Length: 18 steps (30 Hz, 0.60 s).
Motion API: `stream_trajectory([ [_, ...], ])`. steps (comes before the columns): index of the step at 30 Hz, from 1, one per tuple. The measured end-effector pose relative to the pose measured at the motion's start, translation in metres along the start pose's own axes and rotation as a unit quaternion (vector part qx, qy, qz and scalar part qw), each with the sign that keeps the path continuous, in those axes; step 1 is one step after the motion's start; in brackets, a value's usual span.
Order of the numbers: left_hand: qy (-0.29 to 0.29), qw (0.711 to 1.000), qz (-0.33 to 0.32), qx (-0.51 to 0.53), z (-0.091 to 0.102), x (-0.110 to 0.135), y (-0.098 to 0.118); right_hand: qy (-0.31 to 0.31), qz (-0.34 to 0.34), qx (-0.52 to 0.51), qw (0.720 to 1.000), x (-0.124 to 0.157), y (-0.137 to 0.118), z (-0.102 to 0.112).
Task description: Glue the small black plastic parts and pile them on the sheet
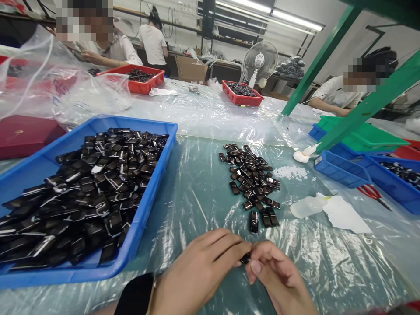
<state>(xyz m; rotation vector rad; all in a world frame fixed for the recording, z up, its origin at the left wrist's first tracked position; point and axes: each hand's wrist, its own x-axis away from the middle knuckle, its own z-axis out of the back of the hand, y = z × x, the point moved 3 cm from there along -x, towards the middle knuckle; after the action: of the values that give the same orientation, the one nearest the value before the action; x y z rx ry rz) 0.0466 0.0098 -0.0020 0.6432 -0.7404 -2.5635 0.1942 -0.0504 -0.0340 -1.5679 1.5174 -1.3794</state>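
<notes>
My left hand point(205, 267), with a dark watch at its wrist, closes over a small black plastic piece point(245, 258) near the table's front. My right hand point(278, 273) pinches the same piece from the other side, thumb against forefinger. Most of the piece is hidden by my fingers. Just beyond them lies a loose pile of similar black plastic pieces point(252, 175), a few set apart at its near end. To the pile's right is a scatter of tiny white bits point(292, 172). A blue tray point(144, 227) heaped with more black pieces stands to my left.
A clear plastic bottle point(305, 207) lies by a white paper scrap point(346, 214) at right. Red-handled scissors point(374, 194), a small blue bin point(341, 169) and a green post point(354, 105) are farther right. Red trays point(243, 99), a fan point(260, 61) and several co-workers are behind.
</notes>
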Motion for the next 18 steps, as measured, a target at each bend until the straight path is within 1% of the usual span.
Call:
stream_trajectory([
  [4, 0.000, 0.999, -0.025, -0.042, 0.001, 0.002, 0.002, -0.022, 0.012, -0.012, 1.000, -0.001, 0.000, -0.001],
  [8, 0.016, 0.995, -0.056, -0.080, 0.003, 0.003, 0.005, -0.043, 0.023, -0.021, 0.999, -0.002, -0.001, -0.001],
  [11, 0.026, 0.993, -0.063, -0.094, 0.005, 0.002, 0.006, -0.048, 0.024, -0.020, 0.998, -0.003, -0.001, 0.001],
  [16, 0.054, 0.988, -0.065, -0.127, 0.004, 0.001, 0.011, -0.044, 0.048, -0.011, 0.998, -0.006, 0.004, -0.003],
  [18, 0.083, 0.981, -0.079, -0.157, 0.009, 0.004, 0.015, -0.041, 0.072, -0.007, 0.997, -0.005, 0.007, -0.007],
])
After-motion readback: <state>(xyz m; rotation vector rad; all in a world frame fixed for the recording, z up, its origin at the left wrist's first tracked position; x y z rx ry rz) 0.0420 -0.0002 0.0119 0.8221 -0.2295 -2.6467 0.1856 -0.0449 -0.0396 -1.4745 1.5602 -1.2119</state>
